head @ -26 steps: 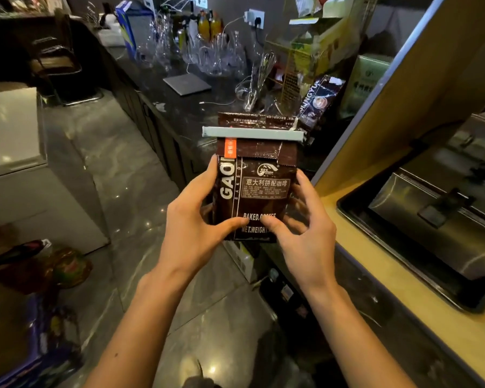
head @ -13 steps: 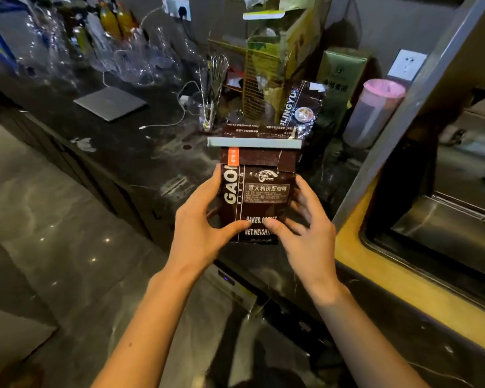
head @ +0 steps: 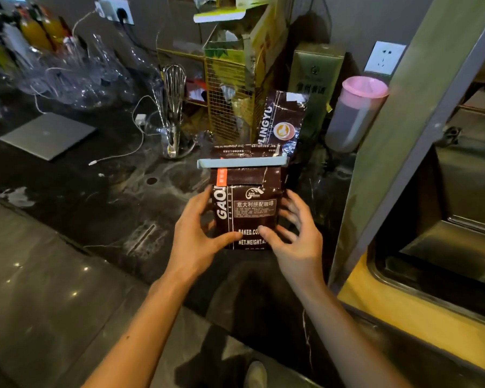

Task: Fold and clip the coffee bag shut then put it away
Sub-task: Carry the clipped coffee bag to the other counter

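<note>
A dark brown coffee bag (head: 249, 197) with white lettering stands upright over the black counter (head: 95, 197). Its top is folded over and a pale blue clip bar (head: 241, 163) is clamped across the fold. My left hand (head: 196, 233) grips the bag's left side with the thumb on the front. My right hand (head: 294, 236) holds the right side, thumb on the front and fingers spread behind. Whether the bag's bottom touches the counter is hidden by my hands.
A second brown coffee bag (head: 280, 121) leans behind, next to a wire rack with boxes (head: 230, 88). A whisk in a glass (head: 172, 113), a laptop (head: 48, 135), glassware and a pink-lidded container (head: 353, 113) stand around. A metal-edged partition (head: 403, 141) rises at right.
The bag and both hands have moved forward from over the floor to over the black counter, closer to the other coffee bag. The grip is unchanged.
</note>
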The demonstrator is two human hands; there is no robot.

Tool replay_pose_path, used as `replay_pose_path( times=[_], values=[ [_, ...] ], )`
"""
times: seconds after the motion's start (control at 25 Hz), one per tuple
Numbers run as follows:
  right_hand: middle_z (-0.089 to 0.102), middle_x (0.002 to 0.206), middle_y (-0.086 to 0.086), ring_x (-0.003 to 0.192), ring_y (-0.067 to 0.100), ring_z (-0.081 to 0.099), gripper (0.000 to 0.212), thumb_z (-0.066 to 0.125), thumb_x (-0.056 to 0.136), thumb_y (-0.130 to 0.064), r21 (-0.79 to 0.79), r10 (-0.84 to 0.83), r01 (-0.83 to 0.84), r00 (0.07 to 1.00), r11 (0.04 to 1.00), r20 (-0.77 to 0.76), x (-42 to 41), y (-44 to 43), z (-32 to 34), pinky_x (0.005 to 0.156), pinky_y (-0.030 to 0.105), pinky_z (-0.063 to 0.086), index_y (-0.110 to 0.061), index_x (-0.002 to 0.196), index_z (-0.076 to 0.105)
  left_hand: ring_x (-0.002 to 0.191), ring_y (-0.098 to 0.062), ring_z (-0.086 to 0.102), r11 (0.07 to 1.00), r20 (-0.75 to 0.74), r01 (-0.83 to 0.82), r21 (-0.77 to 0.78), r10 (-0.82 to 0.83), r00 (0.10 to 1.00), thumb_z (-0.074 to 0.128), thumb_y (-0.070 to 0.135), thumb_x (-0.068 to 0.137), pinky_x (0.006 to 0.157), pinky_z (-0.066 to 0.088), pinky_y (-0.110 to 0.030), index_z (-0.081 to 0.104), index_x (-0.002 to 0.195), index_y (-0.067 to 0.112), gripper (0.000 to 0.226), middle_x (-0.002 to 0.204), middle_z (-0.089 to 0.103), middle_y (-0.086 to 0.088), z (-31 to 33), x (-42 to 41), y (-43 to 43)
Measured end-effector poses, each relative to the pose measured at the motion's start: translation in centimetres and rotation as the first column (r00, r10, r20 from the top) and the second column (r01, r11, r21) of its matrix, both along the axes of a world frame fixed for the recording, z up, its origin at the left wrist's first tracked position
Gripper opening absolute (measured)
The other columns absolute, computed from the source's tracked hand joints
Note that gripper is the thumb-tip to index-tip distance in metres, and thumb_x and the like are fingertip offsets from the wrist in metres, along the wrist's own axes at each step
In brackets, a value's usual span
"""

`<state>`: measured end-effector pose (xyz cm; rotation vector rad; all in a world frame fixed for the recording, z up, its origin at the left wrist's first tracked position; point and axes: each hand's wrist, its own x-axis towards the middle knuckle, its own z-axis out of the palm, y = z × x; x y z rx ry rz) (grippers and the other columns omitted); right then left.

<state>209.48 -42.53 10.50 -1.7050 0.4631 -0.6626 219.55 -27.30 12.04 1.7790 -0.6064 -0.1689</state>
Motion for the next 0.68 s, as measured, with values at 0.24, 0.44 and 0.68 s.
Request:
replay_pose_path(
  times=[0.24,0.44,0.68],
  values=[
    [0.046,0.138,-0.011,0.127,0.004,0.048,0.075,0.079,0.079,-0.018,-0.005,-0.104,0.104,0.99,0.995,-0.095,4.6,-2.4,-2.5,0.102,0.028,0.049,-0.032,0.141,0.04,0.132,-0.005,0.047,0.99,-0.025,0.139,0.031,-0.138,0.99,0.087,0.01,0.064,0.108,0.044,-0.031,0.037,0.141,0.038,0.096,0.14,0.048,0.012,-2.8,6.5,-3.8],
    [0.048,0.136,-0.009,0.127,0.008,0.049,0.069,0.08,0.078,-0.021,-0.017,-0.251,0.252,0.955,0.968,-0.156,9.0,-2.6,-5.2,0.101,0.019,0.041,-0.029,0.137,0.045,0.129,-0.001,0.049,0.955,-0.166,0.295,0.024,-0.287,0.943,0.085,0.002,0.065,0.107,0.044,-0.028,0.035,0.145,0.025,0.097,0.139,0.052,0.011,-6.7,12.9,-5.7],
    [0.048,0.131,-0.016,0.119,-0.011,0.051,0.069,0.082,0.074,-0.019,0.036,-0.372,0.384,0.91,0.923,-0.181,13.5,-2.3,-7.1,0.1,0.019,0.046,-0.048,0.123,0.044,0.12,-0.01,0.059,0.93,-0.25,0.358,0.08,-0.329,0.91,0.088,0.004,0.062,0.102,0.05,-0.042,0.049,0.133,0.015,0.082,0.127,0.06,-0.001,-10.8,18.0,-7.6]
  ],
)
